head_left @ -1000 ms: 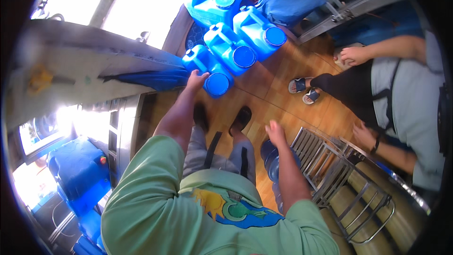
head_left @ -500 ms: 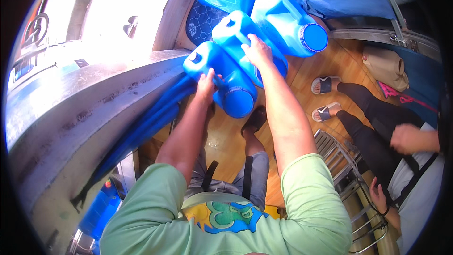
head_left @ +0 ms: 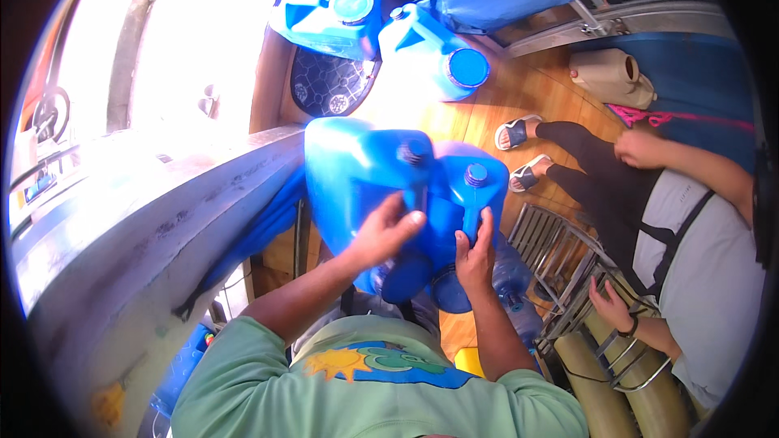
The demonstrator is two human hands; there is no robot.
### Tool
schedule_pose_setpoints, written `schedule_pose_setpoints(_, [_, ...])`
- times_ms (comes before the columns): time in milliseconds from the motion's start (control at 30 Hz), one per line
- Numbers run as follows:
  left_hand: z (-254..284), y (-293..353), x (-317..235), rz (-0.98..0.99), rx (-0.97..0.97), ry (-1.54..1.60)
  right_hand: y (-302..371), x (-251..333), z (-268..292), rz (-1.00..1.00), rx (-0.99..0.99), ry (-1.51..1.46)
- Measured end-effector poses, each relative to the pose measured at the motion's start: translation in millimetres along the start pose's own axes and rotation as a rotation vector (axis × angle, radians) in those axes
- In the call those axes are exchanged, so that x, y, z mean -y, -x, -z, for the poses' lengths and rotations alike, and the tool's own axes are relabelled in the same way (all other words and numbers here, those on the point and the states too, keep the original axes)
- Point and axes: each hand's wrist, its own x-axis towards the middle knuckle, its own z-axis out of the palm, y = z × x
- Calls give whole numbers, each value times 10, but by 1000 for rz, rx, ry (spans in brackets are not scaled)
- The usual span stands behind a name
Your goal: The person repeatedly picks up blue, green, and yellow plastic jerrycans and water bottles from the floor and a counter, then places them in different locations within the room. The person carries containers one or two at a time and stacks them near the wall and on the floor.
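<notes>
Two blue plastic water jugs are lifted close in front of my body, side by side. My left hand (head_left: pixel 383 234) grips the handle of the larger-looking left jug (head_left: pixel 345 174), which has a small cap on top and a wide round lid low at the near side. The right jug (head_left: pixel 450 235) has its handle in my right hand (head_left: pixel 477 259), thumb and fingers on either side of it. Part of my left fingers is hidden behind the handle.
Farther off, a blue jug (head_left: pixel 418 45) stands on the wooden floor (head_left: pixel 527 93) beside more blue jugs (head_left: pixel 324 20) and a dark patterned mat (head_left: pixel 324 85). A concrete ledge (head_left: pixel 154 219) runs along my left. At right stand another person (head_left: pixel 698 243) and a metal rack (head_left: pixel 548 239).
Both gripped jugs have come up and toward my body, away from the other jugs and the mat. The person at right has shifted their upper hand.
</notes>
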Motion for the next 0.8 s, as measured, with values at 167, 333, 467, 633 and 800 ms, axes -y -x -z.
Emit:
schedule_pose_setpoints(167, [-879,230,-411,-101,225,-286,204,-43,420,5,190,137])
schedule_pose_setpoints(333, [-1207,251,-394,-172,403,-642,272,-265,342,-58,74,-298])
schedule_pose_setpoints(467, [-1293,65,-699,95,722,-973,256,-451,185,-183,44,-487])
schedule_pose_setpoints(633, [-765,-833,-1918,-360,1170,-518,397,-544,428,-644,-15,-360])
schedule_pose_setpoints(800, [-237,-3521,-2266,-838,152,-1196,673,-340,685,-999,-380,-640])
